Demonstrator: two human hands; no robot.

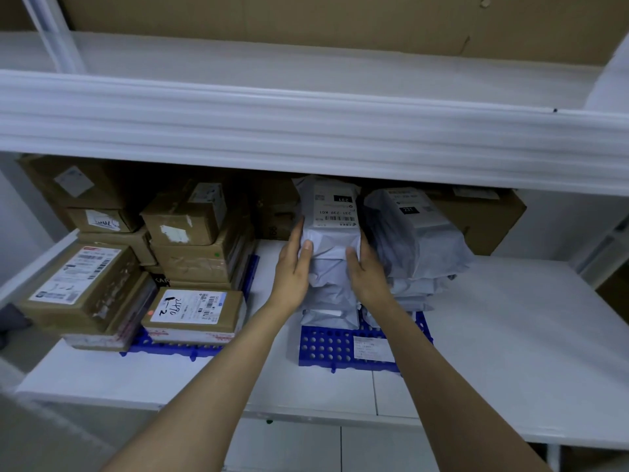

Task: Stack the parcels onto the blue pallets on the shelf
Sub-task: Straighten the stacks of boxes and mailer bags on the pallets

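Parcel: grey bag parcel (pixel 332 229), label facing up, on top of the left pile on the right pallet (pixel 332 349).
Left hand (pixel 293 269): grips the parcel's left side, thumb on its front.
Right hand (pixel 367 270): grips its right side, thumb on its front.
Neighbour: grey stack (pixel 417 240) just right of it.
Left pallet (pixel 160 345): carries brown boxes (pixel 190 253).
Shelf (pixel 510 318): white, bears both pallets.

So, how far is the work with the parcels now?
Much looks done: cardboard boxes cover the left pallet, and a pile of grey bags sits on the right pallet. In hand: the left hand and right hand grip one more labelled bag atop that pile. Left: releasing it; no waiting parcels are in view.
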